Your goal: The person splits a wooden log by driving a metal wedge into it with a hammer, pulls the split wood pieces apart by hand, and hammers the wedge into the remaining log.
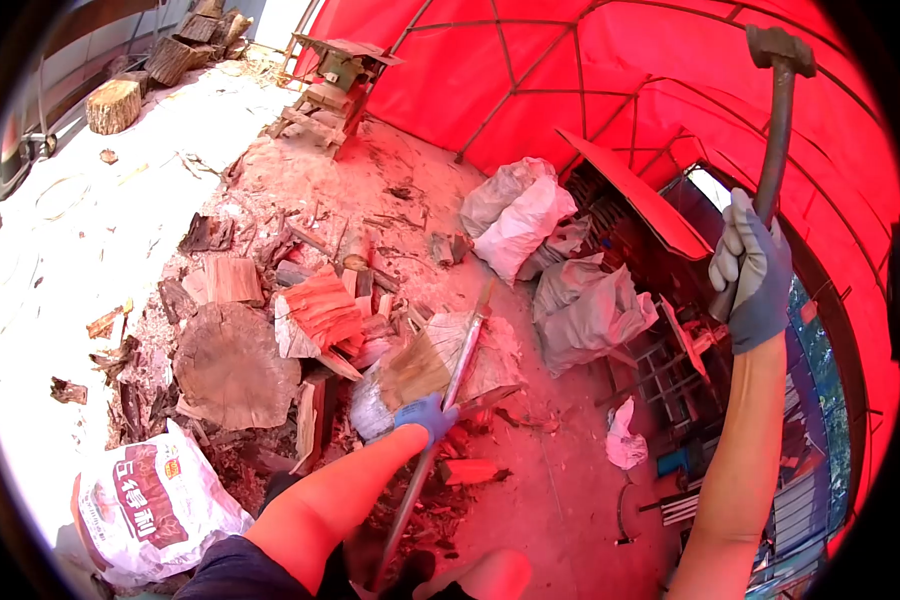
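A long, slim metal bar (458,373) is gripped partway along its length by the left hand (430,415), which is gloved in blue, to the lower right of the stump (238,365). The bar is held at a slant, its upper stretch crossing the log (417,370), a thick block with a tan, grained face; whether the 2 are touching cannot be told. The hammer (776,140) is held up by the right hand (755,270), well off to the right of the stump, with the fingers closed around a dark, round shaft topped by a blunt, blocky head. The 2 hands are kept well apart.

The stump itself is round, its flat top greyed and cracked. Just to its right, a rough, splintery block (325,312) is washed in red light. Below it, a crinkled white sack (160,500) is printed with a red panel. Farther right of it, pale, creased bags (590,310) are backed by red sheeting (530,60) stretched over thin bars.
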